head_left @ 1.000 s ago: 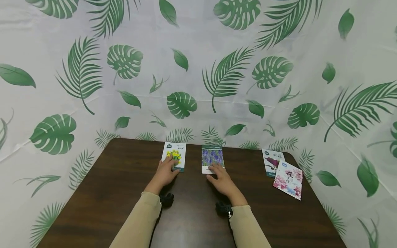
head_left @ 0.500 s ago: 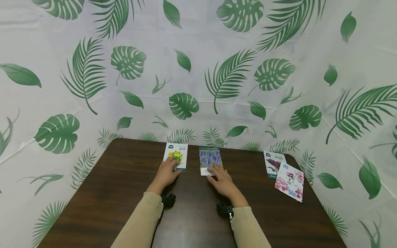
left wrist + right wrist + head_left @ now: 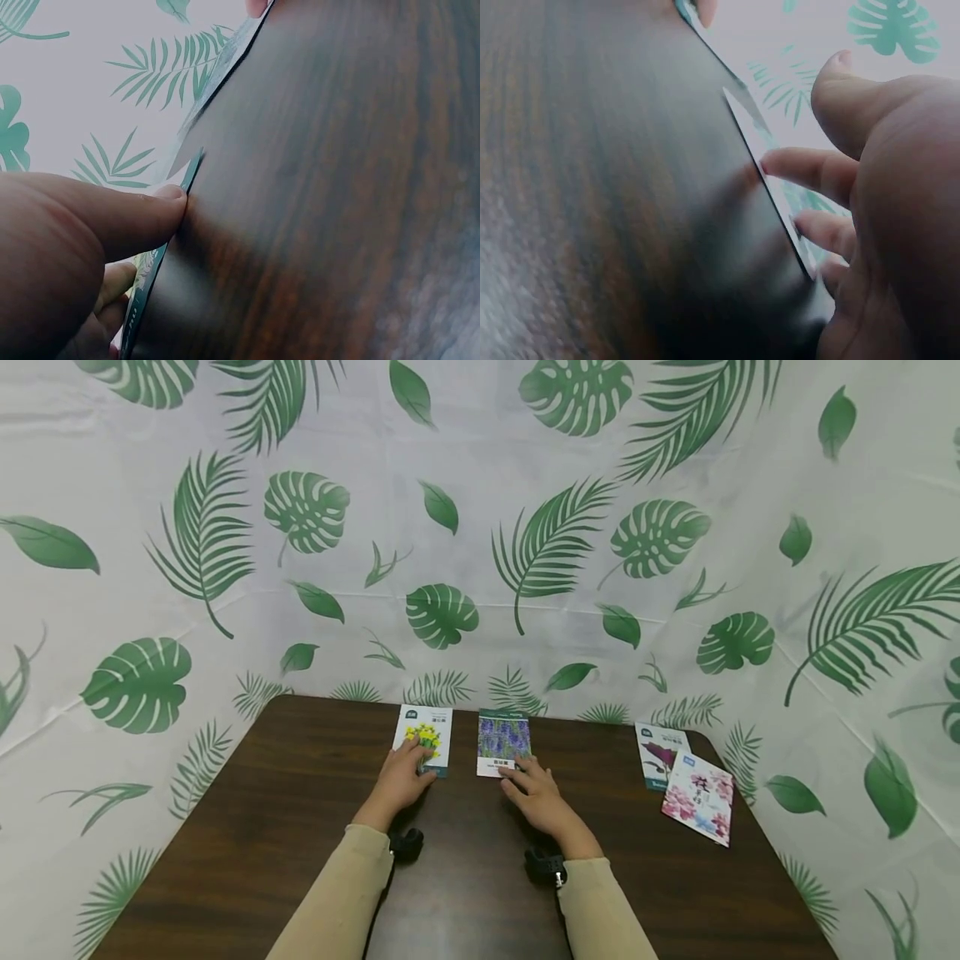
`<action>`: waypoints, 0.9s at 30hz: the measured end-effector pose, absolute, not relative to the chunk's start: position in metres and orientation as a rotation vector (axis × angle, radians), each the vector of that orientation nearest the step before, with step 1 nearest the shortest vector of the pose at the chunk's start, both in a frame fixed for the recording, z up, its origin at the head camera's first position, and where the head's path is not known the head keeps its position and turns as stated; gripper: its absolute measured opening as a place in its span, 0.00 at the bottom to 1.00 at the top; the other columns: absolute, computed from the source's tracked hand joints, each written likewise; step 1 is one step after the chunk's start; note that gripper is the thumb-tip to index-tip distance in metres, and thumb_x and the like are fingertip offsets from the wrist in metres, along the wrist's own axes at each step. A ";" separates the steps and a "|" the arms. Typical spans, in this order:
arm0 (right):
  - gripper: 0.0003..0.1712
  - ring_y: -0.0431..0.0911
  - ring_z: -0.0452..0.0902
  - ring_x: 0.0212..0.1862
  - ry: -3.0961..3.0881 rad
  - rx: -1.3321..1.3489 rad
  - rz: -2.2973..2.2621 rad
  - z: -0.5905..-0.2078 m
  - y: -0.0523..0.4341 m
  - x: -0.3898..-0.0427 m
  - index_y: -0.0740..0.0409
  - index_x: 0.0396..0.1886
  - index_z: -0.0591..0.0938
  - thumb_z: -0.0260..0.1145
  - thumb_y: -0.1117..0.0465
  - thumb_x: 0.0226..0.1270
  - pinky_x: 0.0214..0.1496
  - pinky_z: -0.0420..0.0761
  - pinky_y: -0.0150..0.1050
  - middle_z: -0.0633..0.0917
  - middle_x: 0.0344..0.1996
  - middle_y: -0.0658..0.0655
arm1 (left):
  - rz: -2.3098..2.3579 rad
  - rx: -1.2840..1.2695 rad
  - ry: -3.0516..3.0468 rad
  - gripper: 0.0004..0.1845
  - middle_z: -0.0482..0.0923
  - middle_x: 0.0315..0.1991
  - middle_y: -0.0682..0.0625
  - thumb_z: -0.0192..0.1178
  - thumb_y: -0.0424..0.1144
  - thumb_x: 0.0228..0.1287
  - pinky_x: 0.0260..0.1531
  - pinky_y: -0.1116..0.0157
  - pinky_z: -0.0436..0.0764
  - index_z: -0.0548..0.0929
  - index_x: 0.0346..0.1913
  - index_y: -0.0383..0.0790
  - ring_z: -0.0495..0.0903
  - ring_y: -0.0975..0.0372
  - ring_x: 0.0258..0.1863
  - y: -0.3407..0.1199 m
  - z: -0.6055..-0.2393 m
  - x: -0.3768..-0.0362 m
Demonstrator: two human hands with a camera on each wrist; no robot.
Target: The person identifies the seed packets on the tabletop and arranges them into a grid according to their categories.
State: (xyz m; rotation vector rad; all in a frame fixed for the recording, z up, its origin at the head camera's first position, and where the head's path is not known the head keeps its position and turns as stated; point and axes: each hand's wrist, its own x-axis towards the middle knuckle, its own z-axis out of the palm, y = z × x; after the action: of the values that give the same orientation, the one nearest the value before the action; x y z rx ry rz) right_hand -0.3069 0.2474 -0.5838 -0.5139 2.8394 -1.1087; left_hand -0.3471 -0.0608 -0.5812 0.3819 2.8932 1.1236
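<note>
I see two seed packets point(image 3: 425, 739) point(image 3: 503, 742) side by side at the table's point(image 3: 262, 827) far edge, two overlapping packets point(image 3: 662, 753) point(image 3: 699, 796) far right.

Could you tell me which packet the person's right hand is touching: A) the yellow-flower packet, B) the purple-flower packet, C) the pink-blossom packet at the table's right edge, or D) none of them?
B: the right hand rests its fingers on the near edge of the purple-flower packet.
</note>
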 end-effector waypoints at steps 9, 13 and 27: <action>0.34 0.72 0.44 0.88 2.841 -0.552 -1.065 -0.587 0.250 -0.310 0.50 0.81 0.77 0.52 0.38 0.89 0.86 0.40 0.78 0.61 0.87 0.68 | 1.115 0.388 2.898 0.25 0.60 0.85 0.31 0.69 0.39 0.77 0.87 0.35 0.49 0.82 0.71 0.36 0.54 0.37 0.87 -0.061 -0.582 -0.348; 0.31 0.67 0.41 0.90 2.817 -0.486 -1.042 -0.584 0.247 -0.310 0.48 0.82 0.75 0.54 0.42 0.89 0.89 0.38 0.73 0.59 0.88 0.64 | 1.112 0.392 2.895 0.25 0.60 0.85 0.32 0.69 0.39 0.77 0.87 0.36 0.48 0.82 0.72 0.36 0.53 0.37 0.87 -0.061 -0.583 -0.348; 0.34 0.66 0.43 0.90 2.774 -0.426 -1.103 -0.580 0.247 -0.310 0.49 0.83 0.73 0.55 0.40 0.88 0.85 0.49 0.78 0.57 0.89 0.62 | 1.151 0.372 2.851 0.25 0.56 0.87 0.33 0.68 0.40 0.78 0.88 0.35 0.42 0.81 0.73 0.36 0.46 0.37 0.89 -0.061 -0.583 -0.349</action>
State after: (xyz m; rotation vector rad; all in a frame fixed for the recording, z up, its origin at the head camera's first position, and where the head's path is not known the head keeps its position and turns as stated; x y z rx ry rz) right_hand -0.3095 0.2473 -0.5802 -0.4259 2.7740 -1.1032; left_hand -0.3493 -0.0610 -0.5829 0.3723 2.8506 1.1514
